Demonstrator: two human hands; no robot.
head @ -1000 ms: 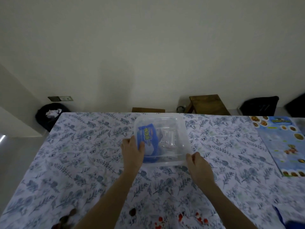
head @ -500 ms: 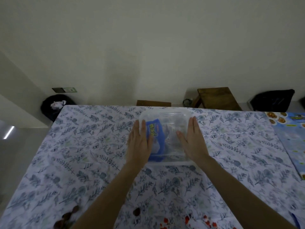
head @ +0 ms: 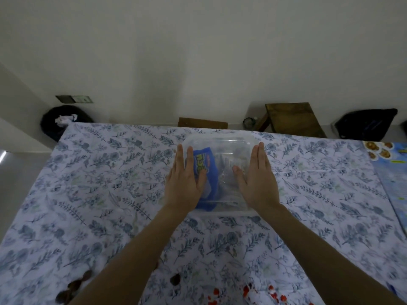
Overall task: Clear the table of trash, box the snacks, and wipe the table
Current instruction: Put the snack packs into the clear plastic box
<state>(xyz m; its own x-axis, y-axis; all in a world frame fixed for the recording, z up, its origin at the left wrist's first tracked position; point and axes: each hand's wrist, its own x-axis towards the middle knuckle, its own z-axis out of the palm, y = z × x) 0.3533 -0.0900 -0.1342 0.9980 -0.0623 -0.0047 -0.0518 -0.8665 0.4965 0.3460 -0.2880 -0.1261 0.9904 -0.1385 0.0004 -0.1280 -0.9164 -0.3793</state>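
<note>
Both hands lay flat with straight fingers on top of the clear box (head: 220, 150), the left hand (head: 184, 183) on its left side and the right hand (head: 258, 183) on its right. A blue snack bag (head: 206, 172) sat inside. The box stood near the table's (head: 99, 183) far edge. A black bin (head: 57, 122) stood by the wall past the far left corner.

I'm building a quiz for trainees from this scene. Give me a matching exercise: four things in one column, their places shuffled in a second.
Things: 1 blue snack packet; 2 left hand; 3 wooden stool; 4 brown bits.
Places: A beyond the tablecloth's far edge; B inside the clear box; C on the tablecloth's near edge, left; D flat on top of the box.
Pairs: 1-B; 2-D; 3-A; 4-C.
</note>
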